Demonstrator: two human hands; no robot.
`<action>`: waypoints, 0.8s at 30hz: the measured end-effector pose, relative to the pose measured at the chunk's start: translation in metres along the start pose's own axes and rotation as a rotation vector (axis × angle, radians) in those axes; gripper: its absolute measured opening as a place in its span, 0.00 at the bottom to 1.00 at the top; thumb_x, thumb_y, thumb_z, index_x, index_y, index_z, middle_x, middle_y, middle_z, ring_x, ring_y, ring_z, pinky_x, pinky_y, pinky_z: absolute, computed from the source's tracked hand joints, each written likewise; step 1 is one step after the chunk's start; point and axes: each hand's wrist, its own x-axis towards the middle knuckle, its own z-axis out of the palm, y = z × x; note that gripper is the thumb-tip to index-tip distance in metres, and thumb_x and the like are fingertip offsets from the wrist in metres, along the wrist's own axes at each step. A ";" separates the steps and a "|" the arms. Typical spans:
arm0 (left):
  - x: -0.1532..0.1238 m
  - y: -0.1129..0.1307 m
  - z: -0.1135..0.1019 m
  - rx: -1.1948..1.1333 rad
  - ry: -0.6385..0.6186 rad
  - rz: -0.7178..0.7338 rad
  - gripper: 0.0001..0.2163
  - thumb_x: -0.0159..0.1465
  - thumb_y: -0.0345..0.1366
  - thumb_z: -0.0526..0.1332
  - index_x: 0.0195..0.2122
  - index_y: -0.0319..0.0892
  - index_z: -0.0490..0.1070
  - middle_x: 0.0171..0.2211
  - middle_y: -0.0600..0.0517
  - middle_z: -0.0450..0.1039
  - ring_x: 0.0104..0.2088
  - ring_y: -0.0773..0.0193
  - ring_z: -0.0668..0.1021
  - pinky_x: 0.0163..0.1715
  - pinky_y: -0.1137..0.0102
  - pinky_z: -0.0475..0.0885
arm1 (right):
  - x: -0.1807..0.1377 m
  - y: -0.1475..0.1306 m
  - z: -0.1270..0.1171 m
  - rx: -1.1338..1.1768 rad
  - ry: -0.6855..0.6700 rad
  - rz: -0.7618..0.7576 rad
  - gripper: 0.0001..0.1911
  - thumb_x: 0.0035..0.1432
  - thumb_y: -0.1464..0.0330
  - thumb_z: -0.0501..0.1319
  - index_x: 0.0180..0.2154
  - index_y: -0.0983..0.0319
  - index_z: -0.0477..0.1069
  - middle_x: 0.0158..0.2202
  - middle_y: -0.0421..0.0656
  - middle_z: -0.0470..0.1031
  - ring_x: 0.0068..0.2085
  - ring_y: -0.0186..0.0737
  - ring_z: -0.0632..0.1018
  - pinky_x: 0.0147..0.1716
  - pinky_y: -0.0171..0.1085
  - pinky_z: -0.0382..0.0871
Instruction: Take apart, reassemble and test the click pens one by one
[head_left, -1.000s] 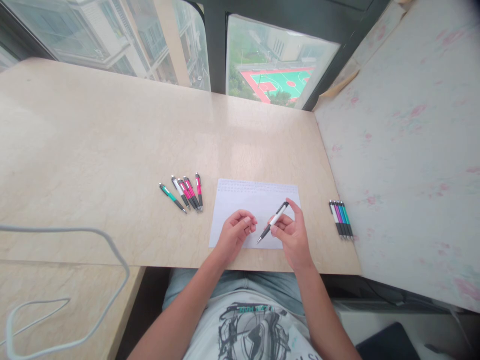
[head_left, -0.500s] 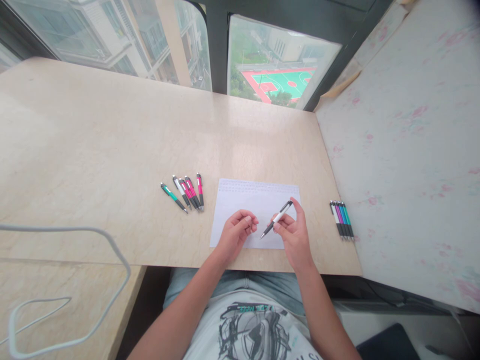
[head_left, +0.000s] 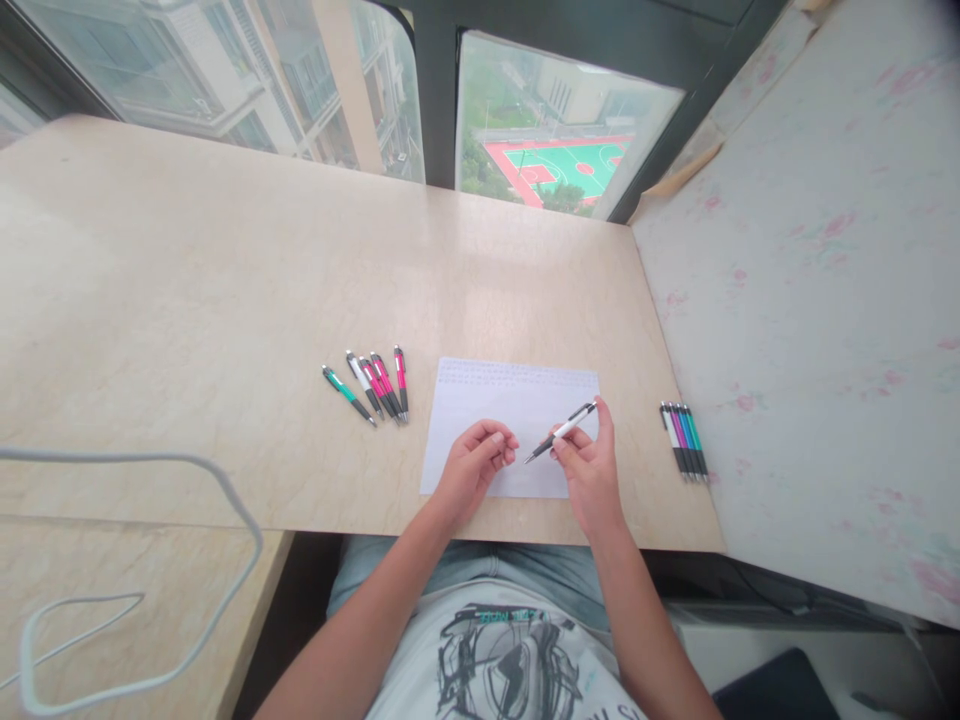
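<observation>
My right hand grips a white and black pen, tip pointing left and down over a white sheet of paper with faint writing along its top. My left hand rests on the sheet with fingers curled, a little left of the pen's tip; nothing shows in it. Left of the paper lie several pens, pink, white and green. Right of the paper, near the table's edge, lies a tidy row of several pens.
The beige marble-look table runs to a window at the back. A patterned wall stands at the right. A white cable loops over a lower surface at the left front.
The pen in my right hand has tilted flatter and moved slightly right and up. My left hand has hardly moved.
</observation>
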 end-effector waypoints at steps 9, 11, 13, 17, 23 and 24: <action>0.000 0.001 0.000 0.000 -0.002 -0.001 0.06 0.60 0.36 0.66 0.34 0.39 0.73 0.32 0.50 0.74 0.29 0.69 0.72 0.32 0.74 0.66 | 0.001 0.004 -0.005 -0.017 0.002 -0.020 0.45 0.51 0.69 0.69 0.65 0.52 0.50 0.35 0.38 0.76 0.37 0.37 0.76 0.40 0.39 0.70; 0.000 0.001 0.000 -0.002 0.000 0.001 0.06 0.60 0.36 0.66 0.34 0.39 0.73 0.32 0.50 0.74 0.29 0.69 0.72 0.32 0.73 0.66 | 0.001 0.004 -0.004 -0.017 0.013 -0.027 0.44 0.52 0.69 0.69 0.65 0.51 0.49 0.36 0.38 0.76 0.37 0.36 0.76 0.39 0.37 0.69; 0.000 0.001 0.000 -0.003 0.004 0.000 0.07 0.60 0.37 0.66 0.34 0.39 0.73 0.32 0.50 0.74 0.29 0.69 0.73 0.32 0.73 0.67 | 0.002 0.004 -0.003 -0.020 0.018 -0.023 0.45 0.53 0.68 0.68 0.66 0.50 0.49 0.37 0.38 0.75 0.37 0.36 0.75 0.37 0.36 0.68; 0.000 0.001 0.000 -0.004 0.006 -0.002 0.07 0.59 0.37 0.67 0.34 0.39 0.74 0.32 0.50 0.74 0.29 0.69 0.73 0.32 0.73 0.67 | 0.002 0.006 -0.002 -0.039 0.031 -0.026 0.45 0.53 0.66 0.68 0.66 0.50 0.48 0.37 0.38 0.75 0.36 0.36 0.75 0.36 0.36 0.69; -0.001 0.001 0.000 -0.001 0.002 0.010 0.06 0.60 0.36 0.66 0.34 0.39 0.74 0.32 0.50 0.74 0.29 0.69 0.73 0.32 0.73 0.67 | 0.001 0.008 -0.006 -0.022 0.055 -0.042 0.44 0.51 0.69 0.69 0.64 0.52 0.50 0.35 0.38 0.76 0.37 0.37 0.76 0.37 0.36 0.68; -0.001 0.001 0.000 -0.001 0.001 0.011 0.06 0.60 0.36 0.66 0.34 0.39 0.74 0.32 0.50 0.74 0.29 0.69 0.73 0.32 0.73 0.67 | 0.001 0.008 -0.007 -0.018 0.067 -0.044 0.44 0.51 0.69 0.69 0.64 0.51 0.50 0.35 0.38 0.76 0.37 0.36 0.76 0.36 0.36 0.68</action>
